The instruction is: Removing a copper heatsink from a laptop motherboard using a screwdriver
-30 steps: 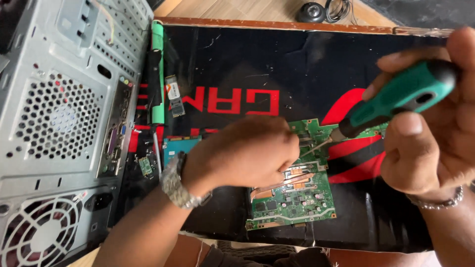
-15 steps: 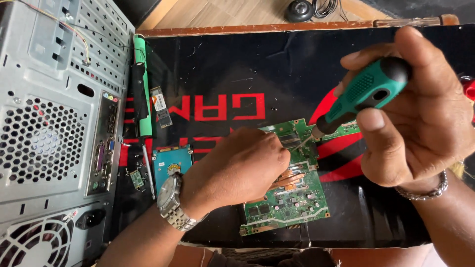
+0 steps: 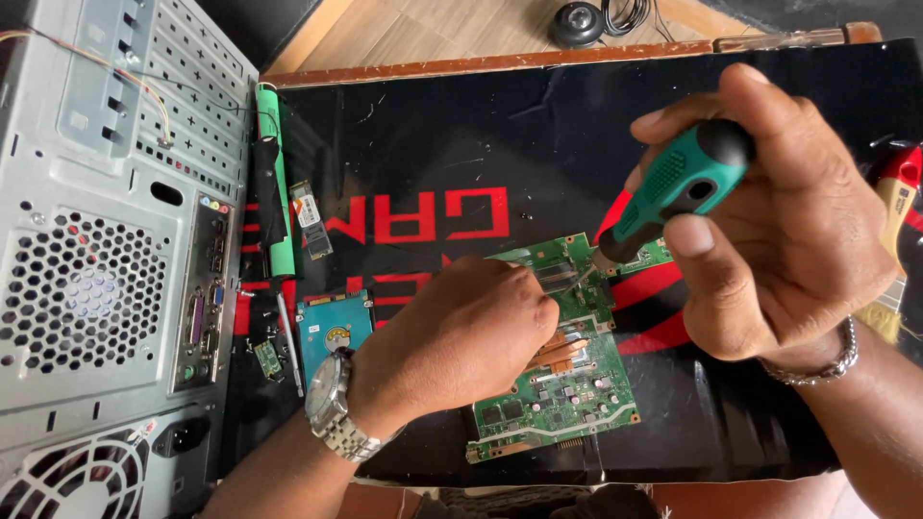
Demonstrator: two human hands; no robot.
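Your right hand (image 3: 769, 221) is wrapped tight around the green-and-black handle of a screwdriver (image 3: 678, 187), thumb pressed on its side, the shaft slanting down-left so the tip meets the upper part of the green circuit board (image 3: 562, 389). Your left hand (image 3: 457, 341) lies palm-down on that board's left half, fingers curled shut and pressing it onto the black mat (image 3: 433, 144); you cannot tell whether anything small is pinched under them. A metal watch (image 3: 332, 413) sits on that wrist, a chain bracelet (image 3: 817, 360) on the other. Left of the board, just beside your left hand, lies 1 blue hard drive (image 3: 332, 327). Further left stands the grey computer case (image 3: 106, 259). Above the drive, 1 small memory stick (image 3: 312, 219) rests by a green tube (image 3: 274, 183). Well right of the board, a red-handled brush (image 3: 899, 207) lies at the mat's edge
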